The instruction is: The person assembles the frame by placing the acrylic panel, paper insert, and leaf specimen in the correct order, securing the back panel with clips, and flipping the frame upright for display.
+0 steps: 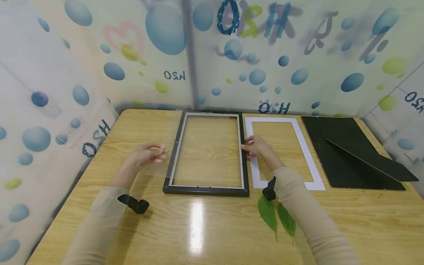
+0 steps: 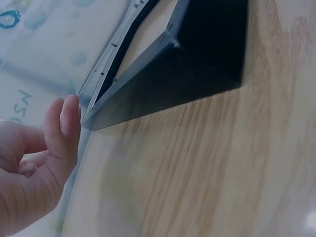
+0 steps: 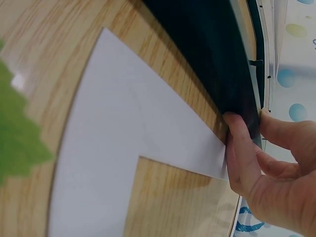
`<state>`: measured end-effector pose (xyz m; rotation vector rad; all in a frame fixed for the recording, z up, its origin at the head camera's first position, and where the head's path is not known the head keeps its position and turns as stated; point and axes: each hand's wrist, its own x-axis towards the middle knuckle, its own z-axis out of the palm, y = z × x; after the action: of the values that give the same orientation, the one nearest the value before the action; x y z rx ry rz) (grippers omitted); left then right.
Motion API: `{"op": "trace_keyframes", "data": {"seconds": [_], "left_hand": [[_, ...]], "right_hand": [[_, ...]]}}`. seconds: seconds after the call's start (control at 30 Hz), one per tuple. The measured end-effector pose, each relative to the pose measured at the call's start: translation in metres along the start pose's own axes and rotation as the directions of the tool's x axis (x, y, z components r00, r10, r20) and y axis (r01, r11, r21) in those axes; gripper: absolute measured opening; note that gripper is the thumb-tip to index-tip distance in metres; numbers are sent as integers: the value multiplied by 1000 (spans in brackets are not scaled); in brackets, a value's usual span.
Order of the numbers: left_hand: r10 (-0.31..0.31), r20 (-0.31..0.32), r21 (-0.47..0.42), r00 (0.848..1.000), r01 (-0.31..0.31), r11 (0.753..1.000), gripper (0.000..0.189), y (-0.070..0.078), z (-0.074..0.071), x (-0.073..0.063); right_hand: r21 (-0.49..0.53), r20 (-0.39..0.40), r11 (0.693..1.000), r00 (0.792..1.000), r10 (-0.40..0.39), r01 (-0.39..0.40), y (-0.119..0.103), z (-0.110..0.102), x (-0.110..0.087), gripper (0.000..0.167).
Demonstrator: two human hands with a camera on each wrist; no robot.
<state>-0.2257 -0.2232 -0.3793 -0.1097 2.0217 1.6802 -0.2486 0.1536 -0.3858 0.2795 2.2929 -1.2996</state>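
A black picture frame (image 1: 246, 176) with a pale inner lip lies on the wooden table, its middle showing the wood. My right hand (image 1: 257, 149) grips the frame's right side; in the right wrist view its thumb (image 3: 279, 129) is at the inner rim and the fingers lie along the outer wall. A clear sheet (image 1: 158, 170) extends left past the frame and overlaps its opening. At the sheet's left part, my left hand (image 1: 149, 154) pinches it between thumb and fingers. From the left wrist, this hand (image 2: 44, 163) shows beside the frame's corner (image 2: 170, 44).
A white mat (image 1: 314, 180) with a rectangular cutout lies right of the frame. Farther right is a black backing board (image 1: 344, 129) with its stand flap (image 1: 374, 158) raised. Two green leaves (image 1: 267, 215) lie near my right forearm. A patterned curtain (image 1: 212, 48) hangs behind the table.
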Motion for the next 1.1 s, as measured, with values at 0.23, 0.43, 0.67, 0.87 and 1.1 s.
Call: {"op": "trace_keyframes", "data": {"seconds": [0.23, 0.43, 0.67, 0.87, 1.1], "left_hand": [[2, 14, -31, 1000, -2, 1000, 32, 1, 12, 4], [0, 18, -47, 1000, 1, 999, 39, 3, 20, 4], [18, 21, -54, 1000, -17, 998, 28, 2, 26, 4], [14, 13, -88, 1000, -13, 996, 22, 0, 32, 5], [12, 7, -82, 1000, -12, 997, 35, 2, 38, 8]], "right_hand": [[-11, 6, 1000, 1000, -11, 11, 0, 0, -1, 49], [-4, 4, 1000, 1000, -30, 30, 2, 1, -1, 49], [-7, 1, 1000, 1000, -31, 31, 2, 0, -1, 49], [-8, 0, 1000, 1000, -28, 28, 1, 1, -2, 49], [6, 2, 1000, 1000, -27, 27, 2, 1, -1, 49]]}}
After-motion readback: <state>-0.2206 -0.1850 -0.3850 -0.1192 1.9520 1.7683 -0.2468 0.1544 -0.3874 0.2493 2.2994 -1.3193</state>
